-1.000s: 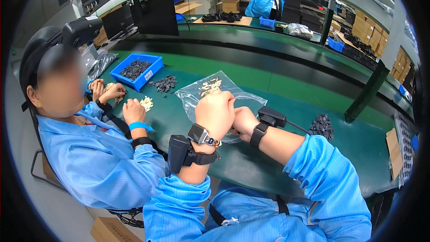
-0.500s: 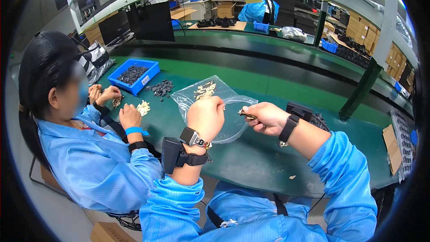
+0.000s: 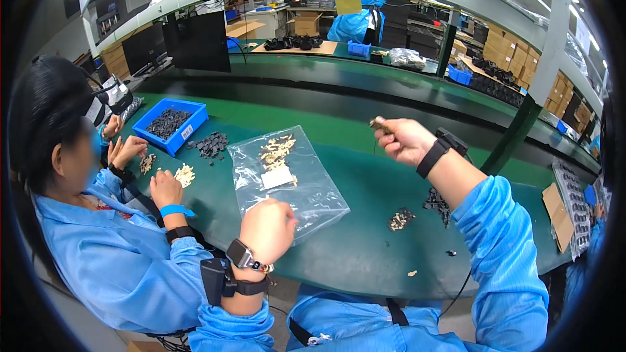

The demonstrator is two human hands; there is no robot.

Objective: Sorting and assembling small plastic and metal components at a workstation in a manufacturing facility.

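Note:
My left hand (image 3: 267,227) is closed, its fingers curled over the near edge of a clear plastic bag (image 3: 319,203); whether it pinches the film is hidden. Inside the bag show small cream-coloured pieces (image 3: 276,148) and a white slip (image 3: 278,177). To the right of the bag and raised above the table, my right hand (image 3: 407,142) is closed round a few small brownish pieces (image 3: 380,126). Below that hand, a small pile of dark and cream pieces (image 3: 400,219) lies on the green table, beside a heap of black parts (image 3: 437,206).
At left a co-worker's hands (image 3: 134,150) are among small cream piles (image 3: 185,175). A blue bin (image 3: 195,120) of dark parts stands beyond, next to loose dark pieces (image 3: 210,145). A metal post (image 3: 515,132) rises at right, near a tray (image 3: 574,212) of parts.
My right hand has moved up and away from the bag with its pieces. My left hand has drawn back toward me, uncovering the white slip, and the small pile at right has come into sight.

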